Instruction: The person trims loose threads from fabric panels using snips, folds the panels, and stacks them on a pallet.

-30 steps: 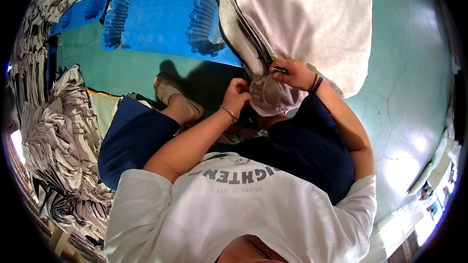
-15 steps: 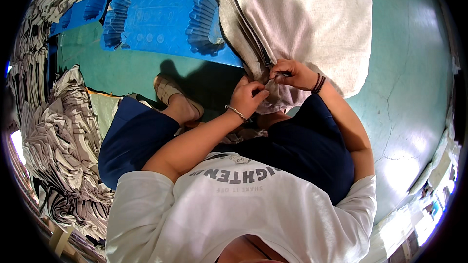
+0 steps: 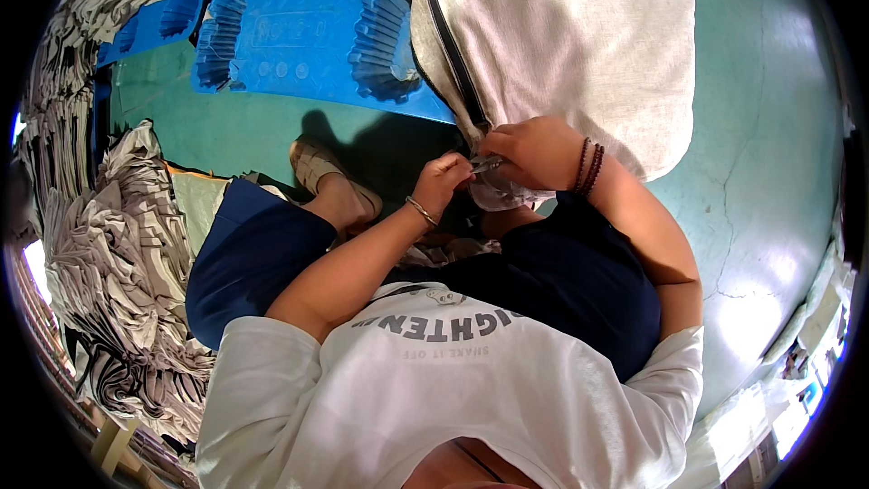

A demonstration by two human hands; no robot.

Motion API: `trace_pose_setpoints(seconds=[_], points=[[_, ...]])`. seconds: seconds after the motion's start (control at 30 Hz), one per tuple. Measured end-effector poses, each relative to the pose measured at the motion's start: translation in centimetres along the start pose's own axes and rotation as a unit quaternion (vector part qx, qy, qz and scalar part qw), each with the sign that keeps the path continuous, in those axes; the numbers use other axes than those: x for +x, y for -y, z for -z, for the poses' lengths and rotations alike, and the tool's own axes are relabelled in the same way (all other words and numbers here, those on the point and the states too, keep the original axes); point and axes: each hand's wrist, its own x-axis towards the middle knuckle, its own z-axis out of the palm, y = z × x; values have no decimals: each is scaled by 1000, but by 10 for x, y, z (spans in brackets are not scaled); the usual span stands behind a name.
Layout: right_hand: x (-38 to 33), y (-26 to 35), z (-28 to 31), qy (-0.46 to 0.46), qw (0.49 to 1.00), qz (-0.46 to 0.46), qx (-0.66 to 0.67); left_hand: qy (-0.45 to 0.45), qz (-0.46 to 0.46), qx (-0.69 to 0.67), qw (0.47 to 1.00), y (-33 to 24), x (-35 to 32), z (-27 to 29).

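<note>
A large beige fabric cover (image 3: 597, 54) with a dark zipper (image 3: 453, 45) along its left side lies over the blue surface's edge and in front of my knees. Close to the zipper's lower end, my right hand (image 3: 536, 152) is closed, back of the hand up, on the cover's gathered corner. Just to its left, my left hand (image 3: 441, 185) is pinched shut, its fingertips nearly meeting those of the right. A small greyish, shiny piece (image 3: 486, 164) shows between the two hands; its kind is too small to tell.
A blue ribbed plastic sheet (image 3: 299, 27) lies ahead on the green floor (image 3: 760, 127). Piled beige fabric pieces with dark edging (image 3: 118, 263) crowd the left side. My sandalled foot (image 3: 326, 172) rests left of my hands. White bundled material (image 3: 751, 417) lies at the lower right.
My right hand has turned back-up and shifted slightly left over the cover's corner. My left hand has drawn a little left and down, off the fabric. The zipper edge lies straighter.
</note>
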Motion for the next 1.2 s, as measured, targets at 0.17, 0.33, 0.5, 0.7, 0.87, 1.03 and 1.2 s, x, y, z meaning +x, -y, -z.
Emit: trace_pose_setpoints(seconds=[0.17, 0.33, 0.5, 0.7, 0.87, 1.03, 1.2], points=[[4, 11, 2, 50, 994, 15, -92, 6, -85, 75, 994, 3, 3, 8], [7, 8, -11, 50, 993, 4, -104, -7, -118, 135, 984, 4, 5, 7], [7, 5, -6, 35, 999, -2, -23, -20, -113, 86, 990, 13, 10, 16], [0, -28, -21, -141, 898, -87, 407, -232, -5, 202, 951, 38, 19, 55], [-1, -38, -40, -129, 760, -150, 619, -221, -110, 124, 961, 23, 34, 60], [5, -42, -58, -185, 832, -168, 495, -172, -269, 34, 947, -41, 56, 25], [4, -33, -47, -139, 822, -225, 504, -156, -167, -37, 973, -93, 72, 3]])
